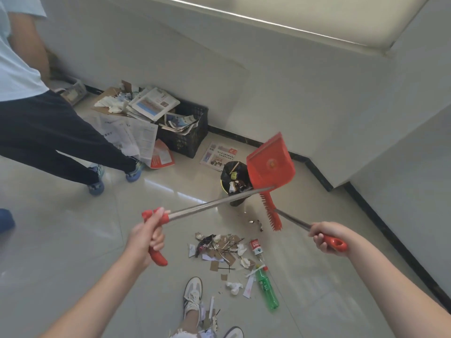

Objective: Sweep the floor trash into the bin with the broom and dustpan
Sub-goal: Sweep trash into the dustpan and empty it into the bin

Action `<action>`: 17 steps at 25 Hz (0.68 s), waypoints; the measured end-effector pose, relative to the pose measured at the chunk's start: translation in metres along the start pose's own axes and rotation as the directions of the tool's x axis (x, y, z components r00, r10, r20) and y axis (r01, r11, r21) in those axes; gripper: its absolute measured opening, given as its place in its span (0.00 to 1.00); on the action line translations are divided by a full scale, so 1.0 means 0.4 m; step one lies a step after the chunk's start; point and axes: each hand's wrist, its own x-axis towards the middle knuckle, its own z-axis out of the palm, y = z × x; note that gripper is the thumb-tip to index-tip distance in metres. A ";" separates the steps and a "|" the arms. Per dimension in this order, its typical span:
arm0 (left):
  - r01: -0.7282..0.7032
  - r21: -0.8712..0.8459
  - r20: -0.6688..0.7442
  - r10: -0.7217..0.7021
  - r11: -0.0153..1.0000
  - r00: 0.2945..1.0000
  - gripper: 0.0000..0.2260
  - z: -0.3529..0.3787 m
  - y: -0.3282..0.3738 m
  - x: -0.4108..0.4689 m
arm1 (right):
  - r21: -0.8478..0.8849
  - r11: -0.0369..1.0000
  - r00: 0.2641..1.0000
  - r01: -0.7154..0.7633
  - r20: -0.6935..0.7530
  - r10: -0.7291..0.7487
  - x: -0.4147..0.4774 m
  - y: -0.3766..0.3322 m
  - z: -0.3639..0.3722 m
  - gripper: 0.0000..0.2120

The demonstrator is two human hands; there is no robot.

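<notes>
The glossy pale tile floor [73, 240] carries a trash [219, 250] pile of scraps and tissues, a green bottle [267, 290] just beside it, the bin [231, 176], a black crate [188, 140] and loose newspapers [136, 137].

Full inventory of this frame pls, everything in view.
Black-bagged trash bin: 1, black, floor by the wall.
Red plastic dustpan with metal shaft: 1, red, tilted over the bin.
Red-bristled broom: 1, red, head right of the bin.
Scattered paper and cardboard trash: 1 pile, mixed, floor before the bin.
Green plastic bottle: 1, green, lying at the pile's right.
Black plastic crate: 1, black, against the wall.
Newspapers: many, white, in crate and on floor.
Bystander: 1, pale shirt, far left.
White shoes: 2, white, bottom centre.
Left hand: 1, grips dustpan handle.
Right hand: 1, grips broom handle.
</notes>
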 end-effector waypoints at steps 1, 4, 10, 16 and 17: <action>-0.064 0.117 0.033 0.060 0.991 0.998 0.24 0.007 0.055 -0.014 | 0.012 1.000 1.000 0.006 0.001 -0.006 -0.005 0.009 -0.014 0.10; -0.240 0.455 0.152 0.191 0.857 0.970 0.23 0.083 0.194 -0.087 | -0.009 0.999 0.999 0.034 -0.033 -0.034 -0.024 0.035 -0.033 0.06; -0.560 0.756 0.463 0.326 0.340 0.824 0.13 0.353 0.356 -0.263 | -0.067 0.998 0.998 0.022 -0.058 -0.026 -0.017 0.111 -0.083 0.10; -0.611 0.780 0.626 0.218 -0.139 0.749 0.24 0.413 0.317 -0.292 | -0.033 0.998 0.994 0.050 -0.099 -0.053 0.031 0.211 -0.111 0.08; -0.606 0.763 0.644 0.185 -0.225 0.743 0.23 0.417 0.280 -0.283 | -0.041 0.998 0.994 0.052 -0.096 -0.056 0.043 0.216 -0.100 0.08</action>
